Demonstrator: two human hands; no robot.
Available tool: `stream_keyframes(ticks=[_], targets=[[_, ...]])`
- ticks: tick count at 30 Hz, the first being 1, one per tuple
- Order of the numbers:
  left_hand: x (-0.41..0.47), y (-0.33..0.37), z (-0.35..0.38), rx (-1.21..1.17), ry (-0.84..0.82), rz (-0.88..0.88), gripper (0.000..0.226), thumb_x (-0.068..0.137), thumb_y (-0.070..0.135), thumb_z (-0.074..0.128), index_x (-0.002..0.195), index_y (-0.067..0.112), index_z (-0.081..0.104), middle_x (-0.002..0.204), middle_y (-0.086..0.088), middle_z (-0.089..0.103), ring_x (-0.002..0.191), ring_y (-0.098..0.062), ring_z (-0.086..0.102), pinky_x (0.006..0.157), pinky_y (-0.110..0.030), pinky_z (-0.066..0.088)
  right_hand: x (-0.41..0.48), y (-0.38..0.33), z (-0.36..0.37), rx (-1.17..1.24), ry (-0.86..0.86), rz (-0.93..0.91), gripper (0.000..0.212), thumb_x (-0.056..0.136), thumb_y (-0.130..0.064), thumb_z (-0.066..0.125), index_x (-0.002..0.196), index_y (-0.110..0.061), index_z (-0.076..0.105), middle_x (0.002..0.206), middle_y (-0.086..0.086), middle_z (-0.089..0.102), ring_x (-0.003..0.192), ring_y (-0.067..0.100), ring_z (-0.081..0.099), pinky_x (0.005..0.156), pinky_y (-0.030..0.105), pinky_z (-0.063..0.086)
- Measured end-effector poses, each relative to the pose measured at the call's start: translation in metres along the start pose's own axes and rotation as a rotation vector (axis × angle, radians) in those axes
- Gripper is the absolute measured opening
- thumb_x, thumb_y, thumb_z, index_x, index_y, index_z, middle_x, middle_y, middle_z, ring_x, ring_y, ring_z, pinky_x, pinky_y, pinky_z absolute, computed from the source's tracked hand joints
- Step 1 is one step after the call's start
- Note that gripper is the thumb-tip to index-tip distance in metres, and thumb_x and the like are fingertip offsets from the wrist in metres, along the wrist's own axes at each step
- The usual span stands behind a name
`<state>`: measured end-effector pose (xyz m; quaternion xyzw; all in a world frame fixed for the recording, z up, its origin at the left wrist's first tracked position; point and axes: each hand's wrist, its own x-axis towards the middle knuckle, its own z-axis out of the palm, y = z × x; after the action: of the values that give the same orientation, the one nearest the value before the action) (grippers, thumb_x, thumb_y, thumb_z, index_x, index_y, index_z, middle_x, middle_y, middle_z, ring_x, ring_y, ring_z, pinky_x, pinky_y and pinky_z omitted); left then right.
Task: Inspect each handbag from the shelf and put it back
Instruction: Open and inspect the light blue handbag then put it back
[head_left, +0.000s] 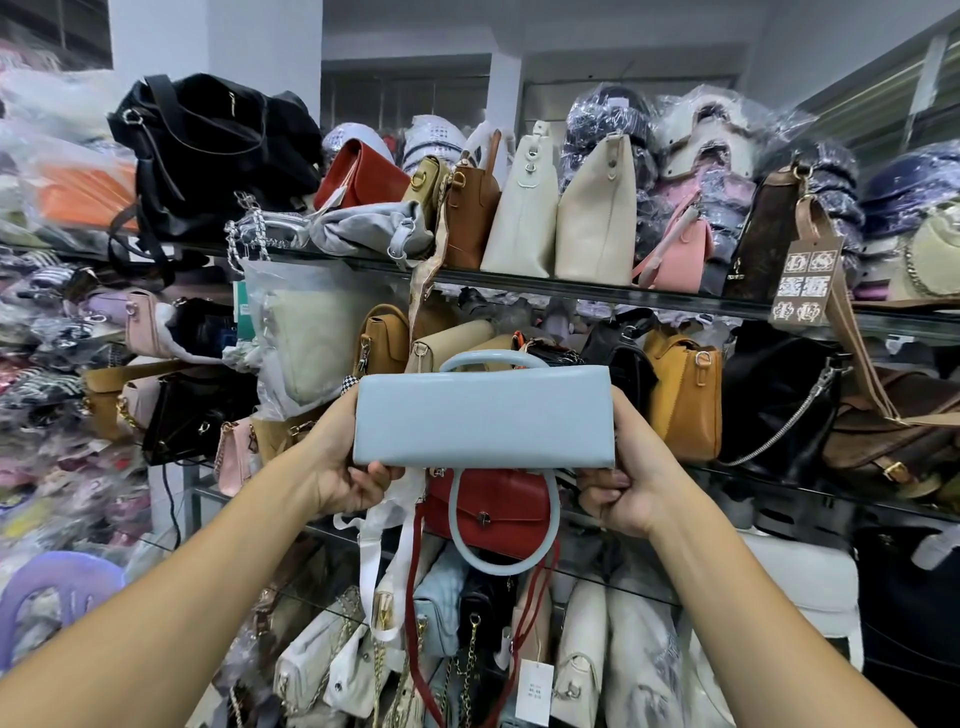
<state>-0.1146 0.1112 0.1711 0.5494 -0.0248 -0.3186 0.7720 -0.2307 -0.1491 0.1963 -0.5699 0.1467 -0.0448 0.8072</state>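
I hold a pale blue handbag (483, 415) up in front of the shelves, its flat bottom turned toward me. One round handle shows above it and the other hangs below. My left hand (345, 462) grips its left end and my right hand (623, 467) grips its right end. Behind it run the glass shelves (675, 299) crowded with handbags.
On the top shelf stand a black tote (208, 150), a red clutch (363, 174), a brown bag (470, 213) and two cream bags (597, 208). Mustard bags and black bags fill the middle shelf. A red bag (498, 512) sits right behind the blue one. A purple plastic stool (52, 587) stands at lower left.
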Motion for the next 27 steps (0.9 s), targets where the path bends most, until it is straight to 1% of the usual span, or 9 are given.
stream_keyframes(ticks=[3,5,9,14,19,23,27], targets=[[0.004,-0.001,-0.006,-0.012,0.008,-0.026,0.063,0.081,0.07,0.051,0.071,0.009,0.067,0.052,-0.005,0.047,0.027,-0.01,0.036,0.029,-0.008,0.024,-0.005,-0.001,0.007,-0.008,0.012,-0.015,0.057,0.079,-0.072,0.068,0.053,-0.023,0.056,0.047,-0.008,0.039,0.033,0.005,0.014,0.041,0.015,0.01],[0.006,-0.001,-0.011,-0.018,0.004,-0.038,0.062,0.08,0.07,0.051,0.073,0.011,0.064,0.052,-0.004,0.044,0.028,-0.01,0.035,0.029,-0.008,0.023,-0.009,-0.001,0.011,-0.016,0.004,-0.022,0.058,0.077,-0.075,0.068,0.054,-0.023,0.058,0.049,-0.007,0.041,0.033,0.004,0.014,0.039,0.015,0.01],[0.01,0.0,-0.018,-0.025,0.02,-0.049,0.06,0.078,0.073,0.052,0.076,0.013,0.06,0.052,-0.004,0.042,0.027,-0.01,0.034,0.03,-0.008,0.022,-0.014,0.0,0.016,-0.027,-0.015,-0.027,0.056,0.074,-0.078,0.068,0.064,-0.024,0.056,0.05,-0.007,0.04,0.033,0.004,0.014,0.033,0.015,0.014],[0.01,-0.001,-0.021,-0.035,0.054,-0.041,0.059,0.077,0.073,0.054,0.076,0.014,0.059,0.05,-0.004,0.046,0.027,-0.009,0.033,0.031,-0.007,0.021,-0.022,0.001,0.023,-0.032,-0.034,-0.061,0.05,0.076,-0.076,0.068,0.08,-0.027,0.058,0.045,-0.006,0.045,0.034,0.005,0.014,0.033,0.015,0.015],[0.008,-0.002,-0.021,-0.041,0.074,-0.032,0.059,0.078,0.074,0.054,0.074,0.015,0.059,0.049,-0.003,0.048,0.026,-0.009,0.033,0.032,-0.006,0.02,-0.028,0.0,0.027,-0.055,-0.043,-0.07,0.051,0.074,-0.076,0.069,0.081,-0.026,0.059,0.047,-0.003,0.046,0.033,0.005,0.015,0.032,0.016,0.016],[0.008,-0.003,-0.023,-0.031,0.099,-0.03,0.06,0.079,0.073,0.054,0.072,0.013,0.059,0.048,-0.004,0.047,0.026,-0.009,0.033,0.032,-0.007,0.021,-0.031,0.001,0.028,-0.067,-0.046,-0.09,0.044,0.076,-0.074,0.069,0.09,-0.032,0.066,0.049,-0.003,0.049,0.034,0.005,0.014,0.035,0.015,0.015],[0.009,-0.003,-0.023,-0.009,0.128,-0.027,0.054,0.081,0.067,0.053,0.073,0.014,0.058,0.048,-0.004,0.048,0.027,-0.011,0.034,0.031,-0.007,0.023,-0.03,0.002,0.029,-0.065,-0.049,-0.091,0.047,0.075,-0.074,0.071,0.095,-0.032,0.067,0.053,-0.002,0.054,0.035,0.005,0.015,0.034,0.015,0.017]])
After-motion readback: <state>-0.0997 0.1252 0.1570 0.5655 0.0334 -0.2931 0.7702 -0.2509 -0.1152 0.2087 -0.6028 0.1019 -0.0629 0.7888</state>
